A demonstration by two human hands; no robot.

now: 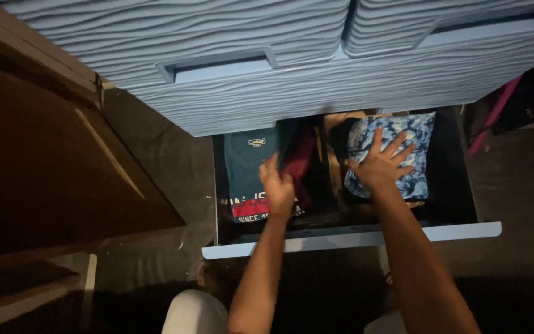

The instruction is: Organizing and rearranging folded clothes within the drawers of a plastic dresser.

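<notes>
A pale blue plastic drawer (pixel 452 232) stands pulled open from the bottom of a wavy-fronted chest (pixel 248 80). My right hand (pixel 381 162) lies flat with fingers spread on a folded blue and white patterned cloth (pixel 418 133) at the drawer's right. My left hand (pixel 277 187) is curled around the edge of dark and dark red folded clothes (pixel 301 154) in the middle. A folded dark teal shirt with a red stripe and print (pixel 245 170) lies at the left, under that hand's wrist.
A brown wooden panel (pixel 44 161) leans at the left. Dark floor surrounds the chest. A pink strip (pixel 495 111) shows at the far right. My knees in light trousers (pixel 193 312) sit below the drawer's front.
</notes>
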